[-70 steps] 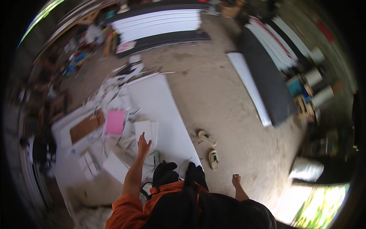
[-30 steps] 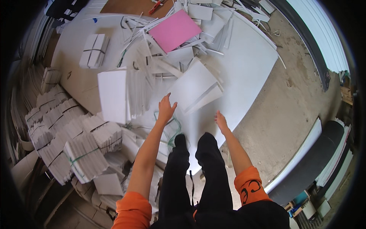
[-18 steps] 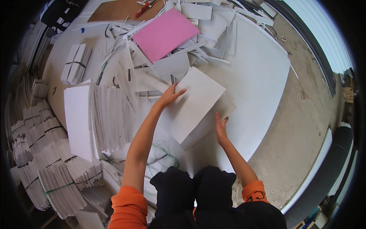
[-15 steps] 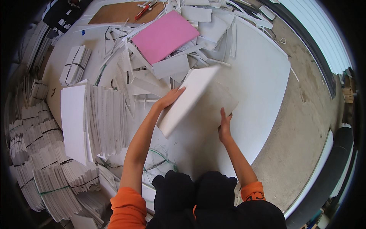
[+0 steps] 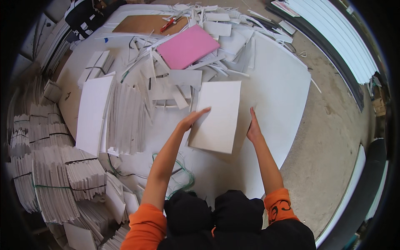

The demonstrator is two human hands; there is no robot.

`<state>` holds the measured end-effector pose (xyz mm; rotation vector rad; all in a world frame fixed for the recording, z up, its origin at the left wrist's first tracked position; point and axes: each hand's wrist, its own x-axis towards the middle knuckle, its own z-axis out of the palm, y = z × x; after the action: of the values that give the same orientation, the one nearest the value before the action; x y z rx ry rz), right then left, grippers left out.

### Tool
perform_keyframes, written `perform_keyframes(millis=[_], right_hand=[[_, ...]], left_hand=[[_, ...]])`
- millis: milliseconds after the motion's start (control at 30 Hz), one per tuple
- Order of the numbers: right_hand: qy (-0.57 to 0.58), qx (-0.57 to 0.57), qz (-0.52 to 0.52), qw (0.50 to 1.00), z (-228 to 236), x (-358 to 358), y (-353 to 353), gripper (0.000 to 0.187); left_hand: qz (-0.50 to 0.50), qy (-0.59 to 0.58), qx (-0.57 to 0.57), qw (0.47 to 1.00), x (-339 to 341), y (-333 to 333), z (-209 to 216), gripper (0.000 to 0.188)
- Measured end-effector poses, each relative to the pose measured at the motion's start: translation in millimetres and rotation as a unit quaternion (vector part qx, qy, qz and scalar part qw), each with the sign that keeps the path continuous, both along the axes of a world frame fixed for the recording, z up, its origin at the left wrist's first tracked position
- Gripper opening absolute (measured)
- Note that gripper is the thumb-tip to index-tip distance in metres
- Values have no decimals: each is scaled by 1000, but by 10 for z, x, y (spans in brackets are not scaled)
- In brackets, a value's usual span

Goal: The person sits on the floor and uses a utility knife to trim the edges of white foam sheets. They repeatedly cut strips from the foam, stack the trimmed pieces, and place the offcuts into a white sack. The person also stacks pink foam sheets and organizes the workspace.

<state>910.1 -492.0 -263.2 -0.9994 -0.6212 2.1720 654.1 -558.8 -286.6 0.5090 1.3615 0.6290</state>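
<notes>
My left hand (image 5: 192,119) grips a white rectangular board (image 5: 218,118) by its left edge, thumb on the face and the other fingers hidden by the board. The board is held above the large white sheet that covers the work surface (image 5: 277,96). Whether it is one thick board or several thin ones together, I cannot tell. To the right of the board and apart from it, my right hand (image 5: 254,130) is open and holds nothing, its fingers stretched out and pointing away from me.
Beyond the board lie a pink sheet (image 5: 188,46) and many white offcuts (image 5: 183,79). A red cutter (image 5: 168,25) rests on a brown board (image 5: 141,23). Boards stand on edge in a row (image 5: 125,116) at left. Tied bundles (image 5: 52,183) fill the lower left. Green string (image 5: 187,179) lies near my knees.
The board has turned from a steep tilt to show its broad face toward me. My right hand has shifted slightly right, and its fingers have straightened. The whole view has shifted a little.
</notes>
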Motion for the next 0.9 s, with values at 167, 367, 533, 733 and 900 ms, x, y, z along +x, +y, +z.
perform_keyframes(millis=[167,367,533,733,900], right_hand=[[-148,114,-36,982,207,34,-198,70],[-158,273,-39,948,637,214,-257,79],[-182,316,50,930,879,271,-463,86],[-169,267,74,946,339,464,-484,74],[-36,260,165,951,420,567,-380,79]], left_hand=[[43,72,152,985,241,-306,343,64],[74,116,339,931,288,-495,801,81],[-43,106,384,916,176,-692,848,67],[-38,157,430,888,328,-723,826,61],[-20,170,419,892,239,-670,624,71]])
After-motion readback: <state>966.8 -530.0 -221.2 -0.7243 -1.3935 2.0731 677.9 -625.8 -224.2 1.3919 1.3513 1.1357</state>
